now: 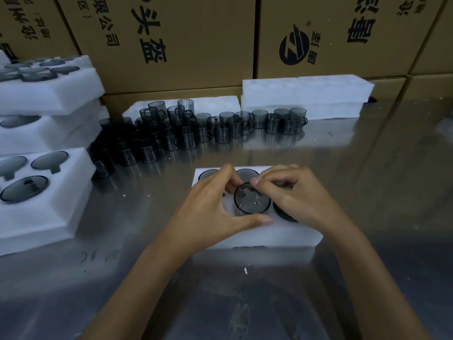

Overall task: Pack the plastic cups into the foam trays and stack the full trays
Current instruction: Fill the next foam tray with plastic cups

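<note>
1. Seating a smoky plastic cup [252, 198] into the near-middle pocket of the foam tray [274, 235] on the steel table [367, 180]; the cup's rim stands just proud of the foam, so it appears not fully home.
2. Left hand [210, 207]: fingers spread and arched round the cup's left side, thumb lying along the foam just in front of the rim. A wide, steadying hold rather than a clamp.
3. Right hand [294, 192]: fingers curled, tips pinching at the cup's far-right rim. Whether they nip the rim or the handle cannot be told.
4. Tray contents: two filled pockets show in the far row behind the hands; another dark cup sits in the near-right pocket, partly under the right hand. The near-left pocket is hidden.
5. Handling note: the pockets appear to carry a side notch for the handle, as on the filled trays [36, 182] stacked at left. Turning the cup until handle meets notch, then pressing evenly on opposite sides of the rim, should seat it without tearing the foam.
6. Risk: pushing on one edge alone would likely tilt the cup and jam it.
7. Stock: loose cups [186, 128] crowd the table beyond, near empty foam trays [306, 94] and cardboard cartons [171, 33].
</note>
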Demonstrator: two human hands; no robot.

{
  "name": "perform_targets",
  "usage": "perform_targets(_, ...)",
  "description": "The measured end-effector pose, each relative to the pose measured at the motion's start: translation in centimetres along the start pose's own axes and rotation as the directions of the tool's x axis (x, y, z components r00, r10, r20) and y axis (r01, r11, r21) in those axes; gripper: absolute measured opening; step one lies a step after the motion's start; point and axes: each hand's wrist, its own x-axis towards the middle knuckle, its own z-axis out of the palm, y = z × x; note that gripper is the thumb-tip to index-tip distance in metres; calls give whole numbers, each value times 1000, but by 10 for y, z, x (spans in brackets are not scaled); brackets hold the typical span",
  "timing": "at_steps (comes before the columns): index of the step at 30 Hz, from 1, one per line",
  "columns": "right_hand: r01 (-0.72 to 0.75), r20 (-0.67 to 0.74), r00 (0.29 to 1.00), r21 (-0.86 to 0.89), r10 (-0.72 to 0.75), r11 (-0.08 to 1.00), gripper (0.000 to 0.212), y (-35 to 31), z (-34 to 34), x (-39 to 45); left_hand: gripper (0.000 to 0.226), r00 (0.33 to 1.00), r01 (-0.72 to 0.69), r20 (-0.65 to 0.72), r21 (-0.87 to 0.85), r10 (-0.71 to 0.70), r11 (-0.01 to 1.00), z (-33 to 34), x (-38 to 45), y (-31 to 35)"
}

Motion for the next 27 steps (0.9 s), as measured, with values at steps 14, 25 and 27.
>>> perform_targets(14,30,246,969,-146,7,989,31,5,-31,-4,28,999,-32,12,-22,32,999,-21,3,-8)
perform_targets(25,-86,291,945,-230,153,969,34,6,-33,-4,28,1000,23,18,-80,-22,997,-19,3,-12)
perform_targets(27,-88,294,944,-216,151,972,37,7,-32,-4,27,999,37,34,-94,-34,995,-19,4,-13)
